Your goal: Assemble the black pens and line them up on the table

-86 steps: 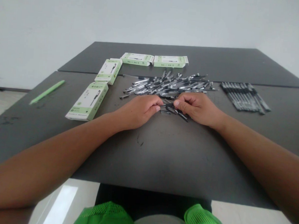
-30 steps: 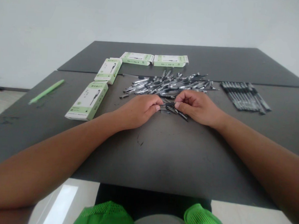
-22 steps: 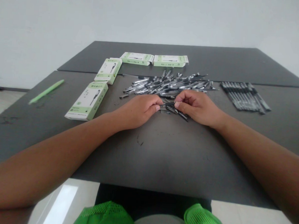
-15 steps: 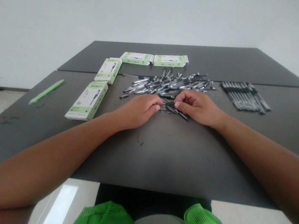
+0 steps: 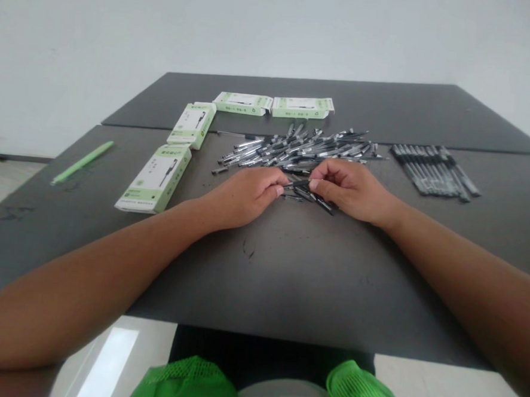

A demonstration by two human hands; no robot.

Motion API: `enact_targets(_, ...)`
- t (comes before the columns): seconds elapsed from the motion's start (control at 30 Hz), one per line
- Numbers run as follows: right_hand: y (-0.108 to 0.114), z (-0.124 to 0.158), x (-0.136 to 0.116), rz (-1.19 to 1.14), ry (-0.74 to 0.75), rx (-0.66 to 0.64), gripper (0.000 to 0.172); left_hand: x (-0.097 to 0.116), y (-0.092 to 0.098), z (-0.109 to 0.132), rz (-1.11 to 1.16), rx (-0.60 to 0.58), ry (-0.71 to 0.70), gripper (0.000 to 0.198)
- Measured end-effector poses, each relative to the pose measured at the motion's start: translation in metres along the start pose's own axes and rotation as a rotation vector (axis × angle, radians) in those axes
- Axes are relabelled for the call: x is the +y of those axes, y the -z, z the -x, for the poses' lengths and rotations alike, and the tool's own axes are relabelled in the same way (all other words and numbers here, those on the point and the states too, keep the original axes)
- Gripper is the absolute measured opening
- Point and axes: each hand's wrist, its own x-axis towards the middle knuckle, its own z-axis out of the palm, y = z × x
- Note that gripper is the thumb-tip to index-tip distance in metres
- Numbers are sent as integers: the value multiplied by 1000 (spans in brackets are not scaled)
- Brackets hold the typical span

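A loose heap of black and silver pens (image 5: 295, 146) lies in the middle of the dark table (image 5: 296, 272). My left hand (image 5: 247, 194) rests curled at the heap's near edge, fingers closed on one end of a pen (image 5: 298, 182). My right hand (image 5: 349, 188) faces it, its thumb and fingers pinching the other end of the same pen. A few more pens lie under and between both hands.
Several green and white boxes sit left and behind the heap: one near (image 5: 155, 178), one further (image 5: 192, 124), two at the back (image 5: 242, 103) (image 5: 303, 107). A row of aligned pens (image 5: 435, 170) lies at the right. A green pen (image 5: 83, 162) lies far left.
Since 2.9 s ago my right hand has lifted slightly and raised the pen between both hands. Over the last second almost nothing has moved.
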Motion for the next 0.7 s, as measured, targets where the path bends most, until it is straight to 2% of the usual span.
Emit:
enact_targets(0.4,1,0,-3,77,26,29,44,1,1,0,8,-15,2,29)
enact_targets(0.7,-2,0,-1,-37,8,-3,33,0,0,0,3,-14,1,30)
